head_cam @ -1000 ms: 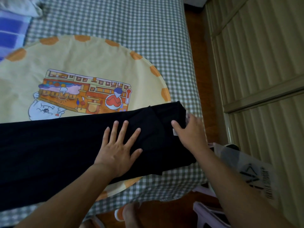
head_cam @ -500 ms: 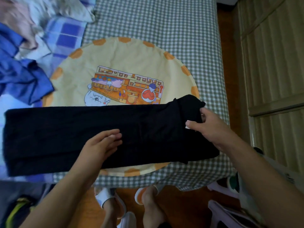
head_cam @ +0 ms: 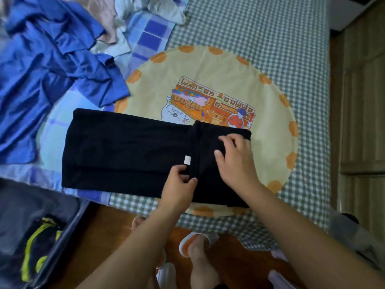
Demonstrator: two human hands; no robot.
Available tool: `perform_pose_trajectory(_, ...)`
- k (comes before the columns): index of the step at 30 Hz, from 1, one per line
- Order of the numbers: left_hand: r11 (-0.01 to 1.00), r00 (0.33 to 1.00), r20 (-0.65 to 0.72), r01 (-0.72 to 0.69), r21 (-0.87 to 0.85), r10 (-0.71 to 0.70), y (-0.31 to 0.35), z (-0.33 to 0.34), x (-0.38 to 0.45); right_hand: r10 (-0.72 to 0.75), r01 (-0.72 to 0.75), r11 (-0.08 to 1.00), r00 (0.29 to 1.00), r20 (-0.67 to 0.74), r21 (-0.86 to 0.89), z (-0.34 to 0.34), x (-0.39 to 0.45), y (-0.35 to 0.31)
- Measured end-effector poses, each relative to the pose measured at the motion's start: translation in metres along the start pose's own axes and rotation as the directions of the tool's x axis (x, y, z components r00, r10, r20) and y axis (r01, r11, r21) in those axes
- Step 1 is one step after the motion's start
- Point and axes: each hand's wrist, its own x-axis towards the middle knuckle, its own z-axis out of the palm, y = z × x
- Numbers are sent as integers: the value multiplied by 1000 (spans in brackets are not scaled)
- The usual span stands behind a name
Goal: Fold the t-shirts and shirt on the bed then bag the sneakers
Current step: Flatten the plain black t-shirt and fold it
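Now, black t-shirt (head_cam: pixel 129 151) folded long on the bed (head_cam: pixel 281 34), left hand (head_cam: pixel 179 185) pinching its turned-over edge, right hand (head_cam: pixel 235 157) pressing flat, fingers loosely bent.

On and around the bed (head_cam: pixel 270 28) there are 1 folded black t-shirt (head_cam: pixel 125 151) with 1 white tag (head_cam: pixel 187 159), 1 crumpled blue shirt (head_cam: pixel 52 65), 1 round yellow printed mat (head_cam: pixel 208 76), 2 hands and 2 slippered feet.

black t-shirt (head_cam: pixel 129 151) right end folded over leftward
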Motion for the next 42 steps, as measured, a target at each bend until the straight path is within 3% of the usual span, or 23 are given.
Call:
perform_pose_trajectory(1, 998, 999, -22, -24, 61, 26, -4, 0, 2, -78, 76, 995, 997, -21, -57, 5, 3, 8)
perform_pose_trajectory(3, 975, 998, -6, -59, 214, 61, -12, 0, 4, -154, 166, 972, 985, 78, -169, 14, 8, 26)
perform_pose_trajectory(6, 931, 993, 28, -114, 346, 112, -22, -3, 2, -116, 185, 946, 960, 256, -267, 24, 10, 56)
perform_pose_trajectory(9, 872, 966, -46, -210, 442, 256, -25, -11, -1, -118, 190, 934, 963, 242, -301, 28, 7, 74)
perform_pose_trajectory(12, 661, 817, -119, -361, 659, 565, -28, -36, 7, -126, 188, 928, 971, 202, -323, 31, 7, 77)
perform_pose_trajectory(14, 465, 719, -49, -395, 792, 693, -33, -52, 18, -142, 182, 925, 980, 140, -333, 25, 4, 70)
perform_pose_trajectory(17, 291, 760, 130, -393, 872, 637, -39, -59, 40, -171, 165, 945, 985, 1, -283, 19, -6, 31)
perform_pose_trajectory(19, 271, 823, 164, -357, 894, 544, -44, -55, 53, -133, 131, 970, 991, 6, -205, 28, -22, -4)
perform_pose_trajectory(21, 249, 861, 170, -319, 915, 479, -49, -52, 61, -119, 140, 968, 987, 107, -210, 47, -43, -14)
perform_pose_trajectory(24, 198, 881, 191, -300, 933, 432, -53, -55, 66, -125, 196, 921, 967, 220, -336, 59, -57, 27)
perform_pose_trajectory(29, 185, 898, 256, -337, 923, 358, -46, -66, 68, -63, 159, 910, 966, 250, -384, 47, -57, 94)
perform_pose_trajectory(32, 187, 910, 260, -330, 925, 322, -43, -65, 70, -113, 201, 912, 961, 250, -357, 35, -58, 110)
perform_pose_trajectory(38, 214, 907, 256, -338, 916, 335, -44, -61, 70, -208, 205, 973, 978, -22, -104, 18, -15, 30)
perform_pose_trajectory(40, 227, 882, 238, -349, 909, 406, -43, -71, 65, -227, 228, 967, 974, 18, -111, 31, 4, -4)
perform_pose_trajectory(42, 330, 881, 82, -259, 908, 467, -46, -98, 65, -227, 248, 951, 966, 128, -185, 52, 15, -20)
